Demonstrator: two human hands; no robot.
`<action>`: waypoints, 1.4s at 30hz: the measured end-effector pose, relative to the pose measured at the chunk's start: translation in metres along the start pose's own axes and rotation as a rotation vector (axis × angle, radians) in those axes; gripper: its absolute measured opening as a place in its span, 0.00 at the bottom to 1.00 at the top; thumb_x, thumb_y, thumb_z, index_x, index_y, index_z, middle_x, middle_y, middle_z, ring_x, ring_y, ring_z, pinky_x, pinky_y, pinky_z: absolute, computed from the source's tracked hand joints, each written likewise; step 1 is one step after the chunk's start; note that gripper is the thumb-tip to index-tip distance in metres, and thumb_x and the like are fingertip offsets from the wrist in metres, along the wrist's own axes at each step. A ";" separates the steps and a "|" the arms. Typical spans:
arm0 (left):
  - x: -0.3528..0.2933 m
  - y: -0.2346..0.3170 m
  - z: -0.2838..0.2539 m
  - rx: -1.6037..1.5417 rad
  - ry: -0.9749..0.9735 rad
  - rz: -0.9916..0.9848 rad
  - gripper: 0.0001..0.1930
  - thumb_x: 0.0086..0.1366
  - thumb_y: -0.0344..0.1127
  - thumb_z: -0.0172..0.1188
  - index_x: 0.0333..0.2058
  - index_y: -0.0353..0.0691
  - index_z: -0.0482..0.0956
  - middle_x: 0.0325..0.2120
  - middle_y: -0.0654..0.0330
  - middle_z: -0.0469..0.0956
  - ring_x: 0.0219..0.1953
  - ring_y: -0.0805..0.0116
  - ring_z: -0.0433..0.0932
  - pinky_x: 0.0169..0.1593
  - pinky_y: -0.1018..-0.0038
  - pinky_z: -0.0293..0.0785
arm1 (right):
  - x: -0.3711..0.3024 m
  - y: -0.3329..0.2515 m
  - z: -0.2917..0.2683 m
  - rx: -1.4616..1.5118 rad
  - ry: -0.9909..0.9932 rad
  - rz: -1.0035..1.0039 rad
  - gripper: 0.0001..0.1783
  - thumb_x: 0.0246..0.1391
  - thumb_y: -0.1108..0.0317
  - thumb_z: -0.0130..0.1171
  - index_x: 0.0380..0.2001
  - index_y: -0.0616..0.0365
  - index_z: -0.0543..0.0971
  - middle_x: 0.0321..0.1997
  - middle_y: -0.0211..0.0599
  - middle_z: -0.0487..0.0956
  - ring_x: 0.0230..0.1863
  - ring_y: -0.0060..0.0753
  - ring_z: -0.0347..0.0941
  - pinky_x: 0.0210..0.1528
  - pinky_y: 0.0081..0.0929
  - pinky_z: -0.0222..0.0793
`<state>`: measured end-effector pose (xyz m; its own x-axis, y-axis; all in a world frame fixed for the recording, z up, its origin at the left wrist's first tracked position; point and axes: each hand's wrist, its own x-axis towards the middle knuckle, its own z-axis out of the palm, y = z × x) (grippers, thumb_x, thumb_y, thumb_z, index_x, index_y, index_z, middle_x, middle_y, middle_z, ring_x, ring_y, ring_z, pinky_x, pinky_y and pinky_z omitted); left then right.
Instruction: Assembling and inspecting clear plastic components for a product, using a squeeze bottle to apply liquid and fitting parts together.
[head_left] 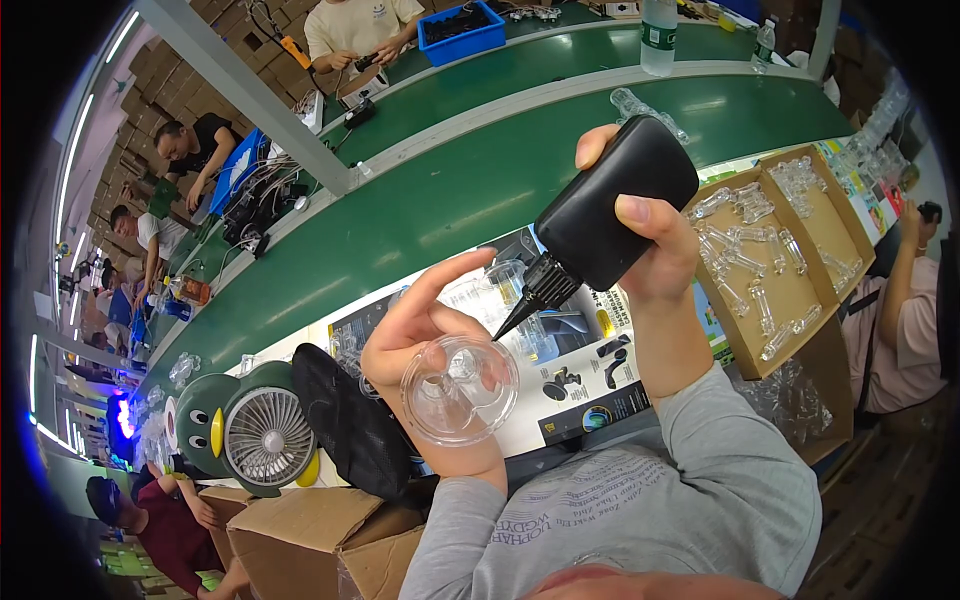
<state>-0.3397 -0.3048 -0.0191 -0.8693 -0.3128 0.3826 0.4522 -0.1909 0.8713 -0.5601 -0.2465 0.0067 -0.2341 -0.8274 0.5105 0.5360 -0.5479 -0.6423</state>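
My right hand is wrapped round a black squeeze bottle, tipped so that its ribbed cap and long thin nozzle point down and left. The nozzle's tip sits at the upper right rim of a clear plastic dish-shaped part; whether it touches cannot be told. My left hand holds this round part from behind, its thumb showing through the plastic and its index finger stretched out above. Behind the nozzle, more clear plastic lies over printed sheets on the work surface.
Cardboard trays of clear tubular parts stand at the right. A penguin-shaped fan and a black cloth bag lie at the left, above an open carton. The green conveyor runs beyond, with a water bottle and several people.
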 end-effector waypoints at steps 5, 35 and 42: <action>0.009 -0.006 0.002 0.086 -0.027 0.142 0.47 0.59 0.36 0.53 0.55 0.16 0.23 0.18 0.33 0.73 0.17 0.51 0.77 0.22 0.65 0.74 | 0.000 -0.001 0.001 0.004 0.007 -0.001 0.24 0.36 0.66 0.56 0.39 0.67 0.67 0.39 0.40 0.67 0.31 0.25 0.72 0.31 0.21 0.73; 0.011 -0.004 -0.004 0.094 -0.184 -0.154 0.47 0.62 0.41 0.54 0.60 0.30 0.23 0.32 0.41 0.77 0.33 0.63 0.77 0.41 0.74 0.69 | -0.002 -0.005 -0.001 -0.026 -0.023 0.049 0.24 0.36 0.66 0.56 0.39 0.68 0.67 0.39 0.40 0.69 0.31 0.24 0.71 0.32 0.19 0.72; 0.014 -0.005 -0.003 0.075 -0.191 -0.160 0.46 0.61 0.36 0.54 0.60 0.31 0.24 0.32 0.42 0.77 0.34 0.64 0.77 0.42 0.75 0.68 | -0.002 -0.006 0.000 -0.029 -0.026 0.055 0.24 0.35 0.66 0.57 0.39 0.68 0.67 0.38 0.40 0.69 0.30 0.24 0.71 0.32 0.19 0.72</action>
<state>-0.3535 -0.3108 -0.0190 -0.9538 -0.1013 0.2829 0.2959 -0.1521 0.9430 -0.5629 -0.2418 0.0091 -0.1831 -0.8531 0.4885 0.5235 -0.5052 -0.6861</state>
